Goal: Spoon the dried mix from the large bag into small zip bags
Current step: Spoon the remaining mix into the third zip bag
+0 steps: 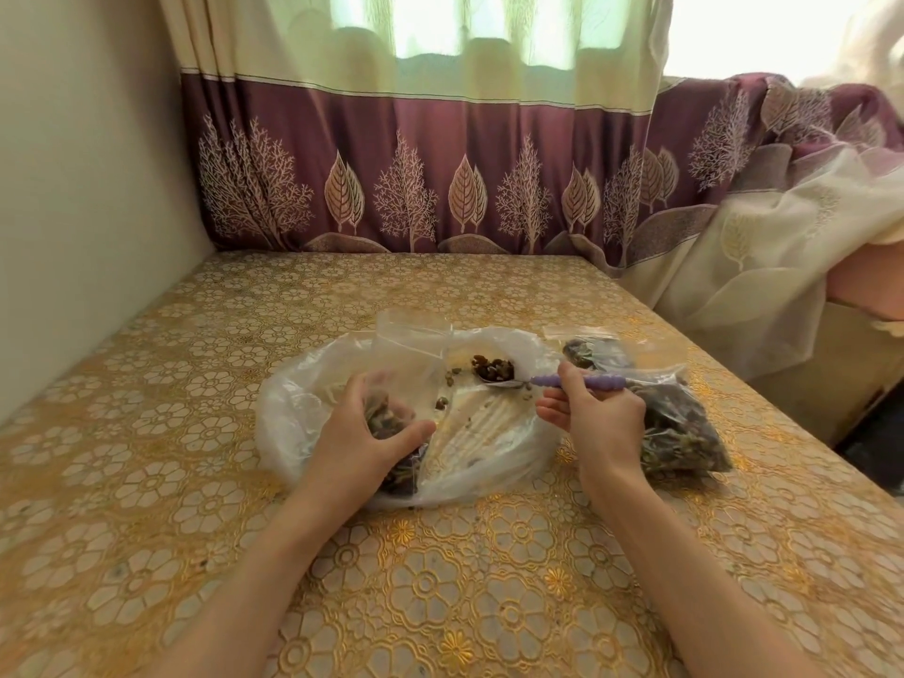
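A table covered in a gold, flower-patterned embossed cloth (205,433) fills the lower view, pushed against a cream wall (88,188) on the left and a maroon-and-cream curtain printed with pale trees and leaves (416,188) behind. In the middle of the table lies the large, crumpled translucent white plastic bag (303,398), spread open and nearly flat, with only a small dark clump of dried mix (493,368) and a few scattered crumbs left on its pale inner surface.

The left hand (364,435) curls its fingers and thumb around a small clear zip bag (406,354), gripping its lower part, which holds brownish-purple dried pieces; the bag's open top stands up above the hand, over the large bag.

The right hand (599,420) holds a spoon with a lilac, ridged plastic handle (582,382), pinching the handle between thumb and forefinger with the other fingers tucked beneath. The spoon's metal bowl (504,381) points left and sits just beside the dark clump, low over the large bag's surface; whether it touches the plastic cannot be told.

To the right of the large bag, partly hidden behind the right hand, lie filled clear zip bags packed with dark purple and green dried mix (685,428), resting on the cloth near the table's right edge. A sheer cream drape (763,266) hangs beyond that edge
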Tool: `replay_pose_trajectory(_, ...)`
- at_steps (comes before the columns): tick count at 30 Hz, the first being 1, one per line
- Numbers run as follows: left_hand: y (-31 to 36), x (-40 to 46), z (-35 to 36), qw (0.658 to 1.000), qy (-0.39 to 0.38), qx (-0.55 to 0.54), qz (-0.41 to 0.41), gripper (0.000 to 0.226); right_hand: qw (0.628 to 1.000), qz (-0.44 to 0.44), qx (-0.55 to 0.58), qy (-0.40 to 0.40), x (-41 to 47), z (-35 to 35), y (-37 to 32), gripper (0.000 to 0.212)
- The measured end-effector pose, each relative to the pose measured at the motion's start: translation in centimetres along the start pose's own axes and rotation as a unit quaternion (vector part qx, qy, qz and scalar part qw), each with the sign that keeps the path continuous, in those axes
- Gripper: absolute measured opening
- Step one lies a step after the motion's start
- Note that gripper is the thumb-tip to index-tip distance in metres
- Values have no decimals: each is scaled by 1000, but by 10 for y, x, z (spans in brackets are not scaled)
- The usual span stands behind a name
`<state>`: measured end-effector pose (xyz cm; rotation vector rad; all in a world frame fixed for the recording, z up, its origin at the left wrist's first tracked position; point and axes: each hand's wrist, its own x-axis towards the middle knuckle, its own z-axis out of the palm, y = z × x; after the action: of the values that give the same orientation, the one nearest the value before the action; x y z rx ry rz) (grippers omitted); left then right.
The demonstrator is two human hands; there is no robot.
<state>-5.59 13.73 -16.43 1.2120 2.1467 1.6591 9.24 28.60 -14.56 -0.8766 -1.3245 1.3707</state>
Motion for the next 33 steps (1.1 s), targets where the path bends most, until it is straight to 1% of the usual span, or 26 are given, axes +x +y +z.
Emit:
replay_pose_trajectory(6, 2, -1, 0, 1000, 2, 0, 5, 56, 999, 13, 44, -11, -1, -3, 0, 31)
replay_pose_trajectory(10, 3, -1, 0, 1000, 0, 4, 4, 56, 996, 5, 80, -27, -7, -3, -8, 42)
replay_pose_trajectory(15, 3, -1, -1, 1000, -7, 1, -5, 58, 988, -37, 143, -52, -13, 1, -36, 36)
replay_pose_trajectory(19, 3, -1, -1, 1000, -8, -2, -11, 53, 982, -77, 152, -86, -17, 6, -63, 31)
replay_pose_trajectory(24, 4, -1, -2, 1000, -12, -8, -17, 51, 971, -119, 125, -164, -26, 10, -80, 25)
replay_pose_trajectory(29, 4, -1, -2, 1000, -10, -11, -21, 43, 954, -171, 33, -246, -32, 12, -77, 16)
replay_pose_trajectory(31, 4, -1, -2, 1000, -6, -9, -20, 43, 948, -176, 7, -266, -32, 11, -74, 15)
replay_pose_trajectory(33, 5, -2, -2, 1000, -2, 4, -15, 46, 947, -171, 15, -271, -30, 12, -73, 16)
